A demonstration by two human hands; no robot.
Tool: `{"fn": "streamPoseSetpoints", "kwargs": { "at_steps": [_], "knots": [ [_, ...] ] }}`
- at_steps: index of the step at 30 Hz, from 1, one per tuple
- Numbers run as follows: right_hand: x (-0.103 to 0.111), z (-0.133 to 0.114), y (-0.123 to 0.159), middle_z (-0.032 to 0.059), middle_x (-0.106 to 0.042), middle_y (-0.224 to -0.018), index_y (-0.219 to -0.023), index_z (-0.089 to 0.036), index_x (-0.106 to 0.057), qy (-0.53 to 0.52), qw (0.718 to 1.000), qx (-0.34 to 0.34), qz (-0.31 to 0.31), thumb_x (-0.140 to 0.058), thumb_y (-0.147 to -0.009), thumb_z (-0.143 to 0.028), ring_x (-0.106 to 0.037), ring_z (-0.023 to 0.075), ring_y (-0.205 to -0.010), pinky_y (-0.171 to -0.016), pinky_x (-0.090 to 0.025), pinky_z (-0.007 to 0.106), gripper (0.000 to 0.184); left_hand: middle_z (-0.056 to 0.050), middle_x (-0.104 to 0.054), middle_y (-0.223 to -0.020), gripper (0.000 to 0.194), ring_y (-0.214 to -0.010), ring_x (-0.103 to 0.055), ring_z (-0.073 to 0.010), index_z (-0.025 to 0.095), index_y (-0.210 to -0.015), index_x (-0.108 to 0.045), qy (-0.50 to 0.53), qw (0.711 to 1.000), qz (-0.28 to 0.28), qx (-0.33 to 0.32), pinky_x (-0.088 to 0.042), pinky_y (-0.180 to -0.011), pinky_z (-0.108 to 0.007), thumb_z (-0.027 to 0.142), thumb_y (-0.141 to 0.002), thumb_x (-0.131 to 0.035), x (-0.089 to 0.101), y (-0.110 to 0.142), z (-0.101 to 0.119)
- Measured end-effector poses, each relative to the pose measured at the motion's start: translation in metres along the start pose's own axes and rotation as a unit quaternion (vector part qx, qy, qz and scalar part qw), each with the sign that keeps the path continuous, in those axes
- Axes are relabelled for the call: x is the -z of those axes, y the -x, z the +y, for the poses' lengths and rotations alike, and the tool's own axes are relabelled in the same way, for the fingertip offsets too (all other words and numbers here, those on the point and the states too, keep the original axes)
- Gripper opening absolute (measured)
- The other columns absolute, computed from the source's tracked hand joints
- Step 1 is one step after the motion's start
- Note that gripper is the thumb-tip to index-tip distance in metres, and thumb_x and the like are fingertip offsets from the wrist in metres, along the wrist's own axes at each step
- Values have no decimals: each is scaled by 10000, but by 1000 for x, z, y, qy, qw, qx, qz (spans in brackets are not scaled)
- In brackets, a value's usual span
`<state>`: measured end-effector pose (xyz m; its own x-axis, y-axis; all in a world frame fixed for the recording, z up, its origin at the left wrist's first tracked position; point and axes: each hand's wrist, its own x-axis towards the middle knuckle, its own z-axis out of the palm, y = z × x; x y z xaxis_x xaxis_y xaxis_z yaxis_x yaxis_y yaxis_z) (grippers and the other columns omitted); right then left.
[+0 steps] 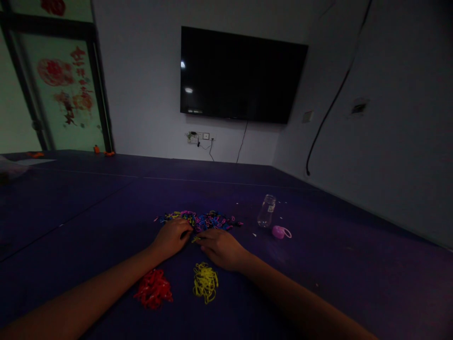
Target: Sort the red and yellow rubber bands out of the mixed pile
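Observation:
A loose heap of mixed rubber bands point(212, 221), in blue, black, pink and yellow, lies on the purple surface. My left hand point(172, 238) rests at its near left edge, thumb and fingers curled together at the tips; whatever is between them is hidden. Just to the right, my right hand point(222, 247) pinches yellow rubber bands point(196, 239) at its fingertips. Closer to me are two sorted piles: red rubber bands point(154, 289) by my left forearm and yellow rubber bands point(205, 282) below my right hand.
Right of the heap stands a clear bottle point(266, 211), uncapped, with a pink lid point(281, 232) beside it. Small white scraps point(254, 234) lie around them. A television point(242, 75) hangs on the far wall, and a plastic bag point(12, 167) is at the far left.

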<state>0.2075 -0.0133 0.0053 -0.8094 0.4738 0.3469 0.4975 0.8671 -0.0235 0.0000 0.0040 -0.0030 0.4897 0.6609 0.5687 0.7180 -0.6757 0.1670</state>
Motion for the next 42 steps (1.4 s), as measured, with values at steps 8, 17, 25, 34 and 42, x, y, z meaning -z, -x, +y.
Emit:
{"fn": "streamPoseSetpoints", "kwargs": {
  "at_steps": [8, 17, 25, 34, 42],
  "knots": [
    [-1, 1, 0, 93, -603, -1190, -1124, -153, -616, -4, 1000, 7, 4, -432, -905, -181, -557, 190, -1064, -906, -429, 312, 287, -35, -671, -808, 166, -805, -619, -196, 185, -812, -655, -5, 1000, -12, 3, -473, -731, -306, 108, -822, -509, 0, 0, -1],
    [-1, 0, 0, 88, -608, -1189, -1127, -162, -617, -2, 1000, 6, 8, -427, -910, -186, -564, 186, -1059, -906, -433, 320, 290, -39, -667, -807, 161, -806, -616, -198, 178, -807, -657, -8, 1000, -8, 1, -473, -723, -310, 105, -824, -514, -1, 0, -2],
    [-1, 1, 0, 87, -607, -1205, -1150, -154, -601, -24, 999, 20, 10, -406, -918, -186, -548, 181, -1100, -927, -419, 320, 305, -35, -658, -784, 164, -783, -615, -193, 179, -779, -656, -5, 1000, -1, -3, -470, -702, -301, 112, -831, -515, 0, 0, 1],
    [1, 0, -1, 90, -612, -1191, -1171, -153, -584, -22, 999, 24, -3, -422, -907, -171, -550, 184, -1095, -918, -417, 316, 310, -41, -665, -803, 165, -800, -615, -198, 177, -809, -664, -8, 1000, -13, -3, -472, -715, -308, 103, -820, -518, 1, 0, 1],
    [-1, 2, -1, 92, -602, -1205, -1137, -150, -601, -10, 1000, 17, -4, -428, -903, -178, -550, 194, -1092, -917, -423, 332, 292, -42, -666, -813, 155, -813, -616, -200, 178, -826, -664, -6, 1000, -11, -3, -470, -729, -311, 111, -823, -524, 0, 0, 0]
  ]
}}
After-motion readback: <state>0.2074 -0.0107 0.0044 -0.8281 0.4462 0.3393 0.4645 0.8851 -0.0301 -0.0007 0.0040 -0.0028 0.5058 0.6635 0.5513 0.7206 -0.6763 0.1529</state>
